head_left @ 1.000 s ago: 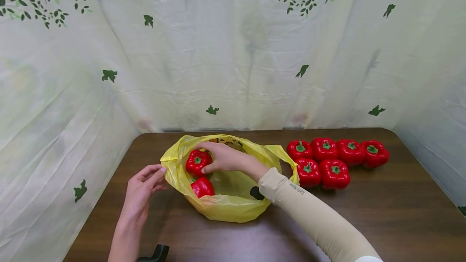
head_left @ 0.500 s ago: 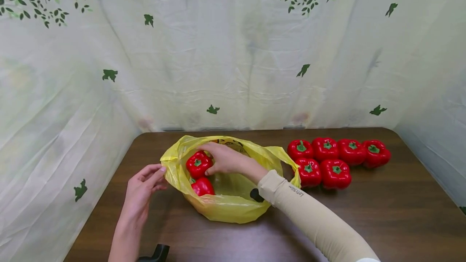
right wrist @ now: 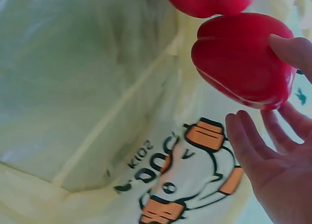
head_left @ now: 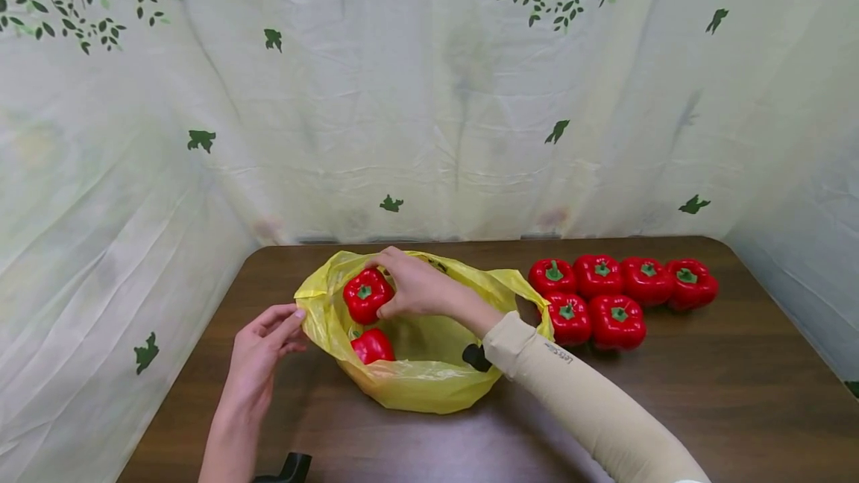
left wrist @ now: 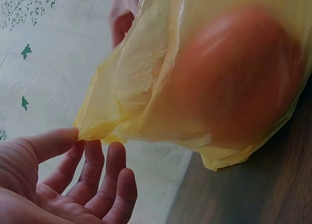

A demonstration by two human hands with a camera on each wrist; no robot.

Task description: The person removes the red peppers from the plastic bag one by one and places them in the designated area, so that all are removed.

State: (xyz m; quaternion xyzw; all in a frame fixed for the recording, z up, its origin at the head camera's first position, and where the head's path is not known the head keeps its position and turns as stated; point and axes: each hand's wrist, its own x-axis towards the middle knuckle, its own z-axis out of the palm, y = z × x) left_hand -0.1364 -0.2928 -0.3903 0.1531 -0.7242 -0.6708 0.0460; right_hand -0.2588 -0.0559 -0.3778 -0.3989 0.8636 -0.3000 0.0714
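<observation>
A yellow plastic bag [head_left: 429, 393] stands on the table with its mouth open upward. At its left rim, my left hand [head_left: 263, 349] pinches the plastic between thumb and fingers, as the left wrist view also shows [left wrist: 87, 185]. Inside the bag, my right hand [head_left: 423, 285] holds a red bell pepper [head_left: 365, 297] with a green stem. Its thumb presses the pepper's side in the right wrist view, and some fingers touch the lower end. A second red bell pepper [head_left: 373, 346] lies tilted in the bag, nearer the front. Through the left wrist view's plastic, a blurred red pepper [left wrist: 239, 77] shows.
Several red bell peppers [head_left: 617, 321] sit in two rows on the brown table [head_left: 725, 393], right of the bag. A black object [head_left: 293, 466] lies at the front edge near the left forearm. Behind the table hangs a pale leaf-printed cloth [head_left: 429, 133].
My right hand has risen slightly with the bell pepper, which now stands farther from the second one in the bag. The left hand keeps its place on the rim.
</observation>
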